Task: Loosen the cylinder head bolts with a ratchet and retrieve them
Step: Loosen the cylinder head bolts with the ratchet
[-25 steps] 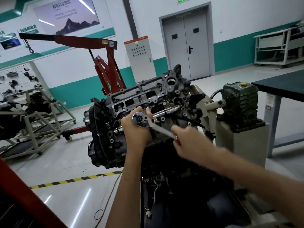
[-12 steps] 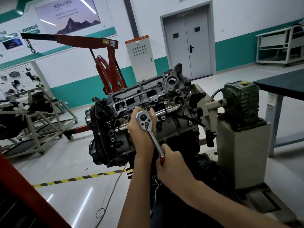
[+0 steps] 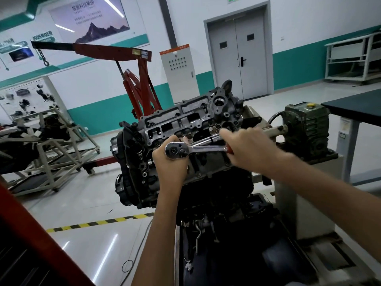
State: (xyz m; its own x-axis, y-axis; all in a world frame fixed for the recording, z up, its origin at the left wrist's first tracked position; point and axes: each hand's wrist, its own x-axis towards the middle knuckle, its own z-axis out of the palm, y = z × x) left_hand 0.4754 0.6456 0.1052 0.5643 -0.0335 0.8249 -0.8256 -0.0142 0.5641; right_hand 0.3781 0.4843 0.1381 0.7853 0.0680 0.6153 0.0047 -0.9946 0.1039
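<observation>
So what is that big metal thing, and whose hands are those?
The picture comes from a camera worn on a person's head, so you see their own two arms reaching out. The big grey metal block is a car engine, held up on a stand in a workshop. The shiny tool is a ratchet, which turns bolts. The left hand wraps round the ratchet's round head to steady it on the engine, and the right hand grips its red handle. Behind stands a red crane for lifting engines.

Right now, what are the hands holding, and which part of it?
Both hold the ratchet: the left hand wraps around its round head, and the right hand holds the red handle end.
</observation>
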